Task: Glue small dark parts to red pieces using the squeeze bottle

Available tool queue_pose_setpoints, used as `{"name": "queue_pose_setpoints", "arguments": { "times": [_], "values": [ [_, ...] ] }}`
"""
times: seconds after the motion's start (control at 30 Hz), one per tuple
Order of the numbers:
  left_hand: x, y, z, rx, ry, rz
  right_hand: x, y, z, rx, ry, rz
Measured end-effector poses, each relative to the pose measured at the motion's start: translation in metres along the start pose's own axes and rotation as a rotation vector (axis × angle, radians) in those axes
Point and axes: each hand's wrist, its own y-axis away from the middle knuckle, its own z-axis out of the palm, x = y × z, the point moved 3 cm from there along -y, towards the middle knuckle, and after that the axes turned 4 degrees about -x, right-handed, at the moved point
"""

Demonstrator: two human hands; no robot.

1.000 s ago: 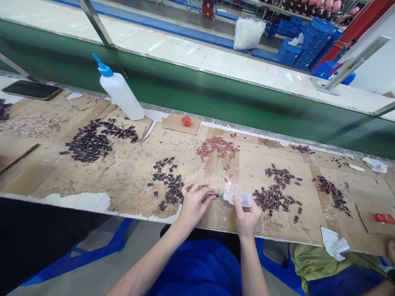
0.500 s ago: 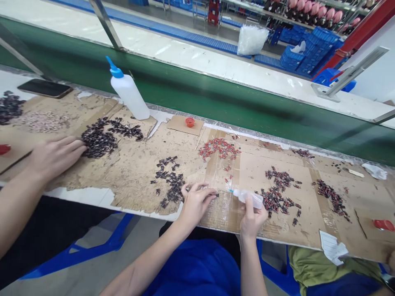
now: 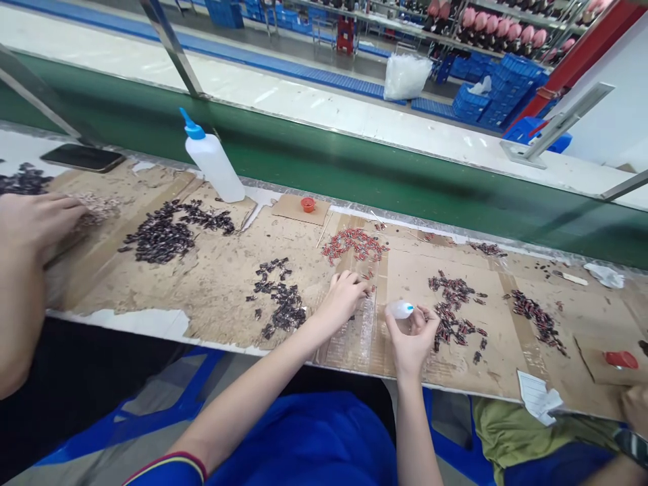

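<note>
My left hand [image 3: 345,297] reaches to the lower edge of the red pieces [image 3: 354,244], its fingertips at a small red piece on the cardboard; whether they grip it is hard to tell. A small dark piece lies just below those fingers. In my right hand [image 3: 412,337] is a small translucent bottle [image 3: 399,310], its blue tip turned to the right. Dark pieces [image 3: 283,307] lie left of my left hand. Right of my right hand are dark and red pieces [image 3: 453,317].
A large white bottle [image 3: 217,165] stands behind, beside a phone [image 3: 84,156]. A red cap [image 3: 307,204] sits on a cardboard square. Another person's hand [image 3: 38,223] is at the left, and one more [image 3: 635,408] at the right edge. A green barrier [image 3: 324,165] runs behind.
My left hand has moved up to the red pieces, leaving a dark piece on the cardboard. The small bottle has turned in my right hand. The neighbour's hand at left has moved left.
</note>
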Motion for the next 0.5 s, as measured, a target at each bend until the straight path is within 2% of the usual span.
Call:
{"name": "queue_pose_setpoints", "arguments": {
  "times": [0.13, 0.17, 0.23, 0.3, 0.37, 0.5],
  "values": [
    [0.0, 0.003, 0.001, -0.017, -0.016, -0.043, -0.023, 0.018, -0.008, 0.147, 0.146, -0.359],
    [0.0, 0.007, -0.001, -0.022, 0.007, -0.045, -0.029, 0.023, -0.008, 0.155, 0.196, -0.45],
    [0.002, 0.019, -0.004, -0.032, 0.103, -0.022, -0.039, 0.03, -0.005, 0.07, 0.271, -0.569],
    [0.005, 0.033, -0.006, -0.037, 0.231, 0.021, -0.043, 0.034, 0.002, -0.079, 0.281, -0.573],
    [0.006, 0.047, -0.009, -0.024, 0.329, 0.049, -0.043, 0.034, 0.009, -0.192, 0.222, -0.515],
    [0.005, 0.065, -0.01, 0.033, 0.432, 0.061, -0.04, 0.036, 0.018, -0.273, 0.111, -0.4]
  ]
}}
